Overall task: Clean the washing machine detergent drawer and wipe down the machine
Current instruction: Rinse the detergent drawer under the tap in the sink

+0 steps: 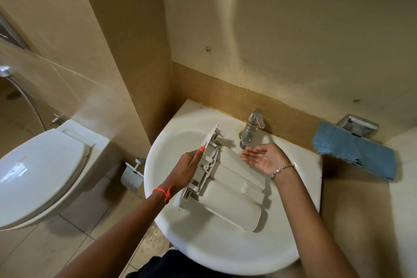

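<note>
The white detergent drawer (228, 185) lies upside down across the round white sink (171, 142), its front panel pointing left. My left hand (187, 167) grips that front panel from the left side. My right hand (264, 157) is cupped palm up, fingers apart, right under the spout of the chrome tap (250, 128). It holds nothing. I cannot tell whether water is running. A blue cloth (354, 151) lies on the counter to the right of the sink.
A white toilet (40, 174) with its lid down stands at the left, a toilet-roll holder (133, 176) between it and the sink. A chrome soap dish (358, 126) is fixed to the wall above the cloth. Beige tiled walls close in behind.
</note>
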